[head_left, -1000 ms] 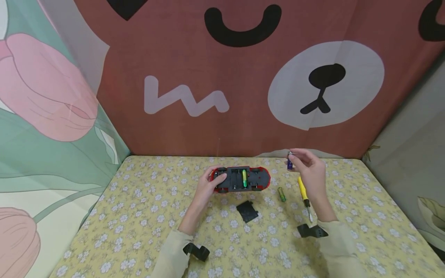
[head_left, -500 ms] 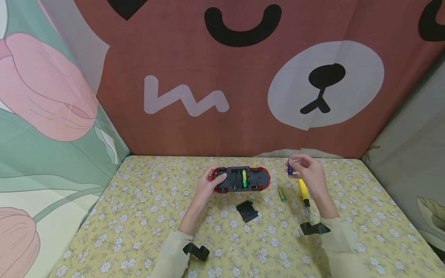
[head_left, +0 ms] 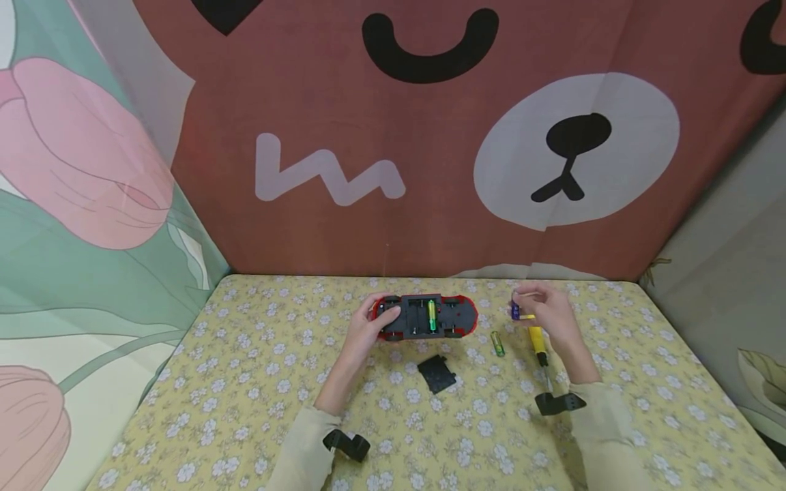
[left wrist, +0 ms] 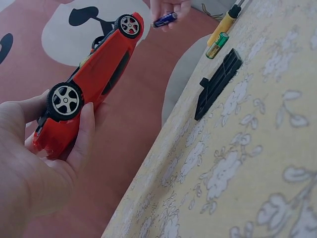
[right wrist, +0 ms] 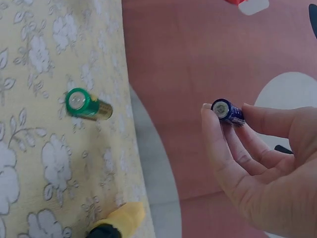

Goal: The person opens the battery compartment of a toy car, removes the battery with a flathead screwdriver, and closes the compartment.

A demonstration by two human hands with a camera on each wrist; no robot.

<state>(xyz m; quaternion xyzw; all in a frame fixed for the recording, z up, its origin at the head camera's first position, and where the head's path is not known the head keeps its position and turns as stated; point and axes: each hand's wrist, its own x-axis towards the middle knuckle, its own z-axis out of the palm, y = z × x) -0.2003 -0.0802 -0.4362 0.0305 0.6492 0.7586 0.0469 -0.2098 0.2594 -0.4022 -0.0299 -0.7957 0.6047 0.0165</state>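
Gripping one end of red toy car point(left wrist: 101, 72) in curled left hand point(head_left: 364, 325), above table point(head_left: 233, 395), with green battery point(head_left: 432, 315) in exposed underside. Pinching blue battery point(right wrist: 229, 112) between thumb and fingers of right hand point(head_left: 550, 317), near yellow-handled screwdriver point(head_left: 538, 342) and loose green battery point(head_left: 497, 344).

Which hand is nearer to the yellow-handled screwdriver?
Right. The right hand is close by the screwdriver; the left hand is farther off to the left, gripping the toy car.
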